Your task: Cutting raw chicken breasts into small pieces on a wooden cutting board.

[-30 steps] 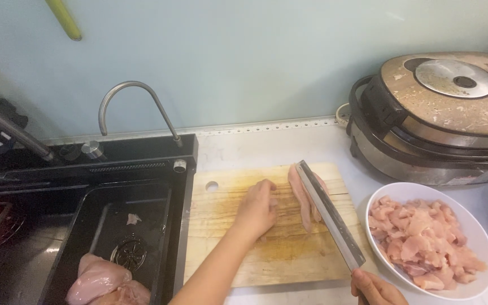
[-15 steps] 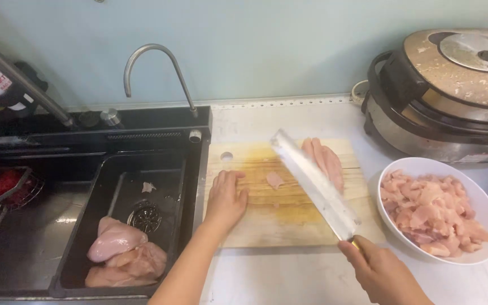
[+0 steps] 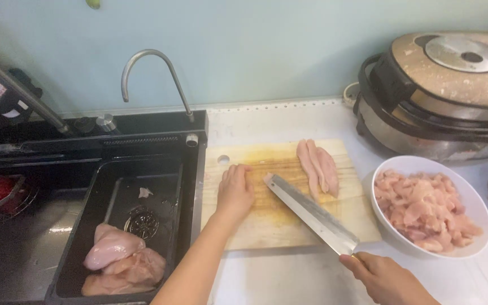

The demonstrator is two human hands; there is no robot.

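My left hand [image 3: 234, 191] lies palm down on the left part of the wooden cutting board [image 3: 272, 226], fingers together, holding nothing I can see. My right hand [image 3: 388, 277] grips the handle of a large cleaver [image 3: 309, 213], whose blade slants across the board with its tip close to my left hand. Strips of raw chicken [image 3: 318, 165] lie on the board's far right side, beyond the blade.
A white bowl [image 3: 470, 195] full of cut raw chicken pieces [image 3: 425, 209] stands right of the board. A black sink [image 3: 94, 192] at left holds whole raw chicken breasts [image 3: 117, 260] under a curved tap [image 3: 153, 73]. A large lidded electric cooker [image 3: 441, 90] sits at back right.
My left hand has slid from the chicken strips to the left part of the board. The cleaver has come off the strips and now lies lower, across the board's middle.
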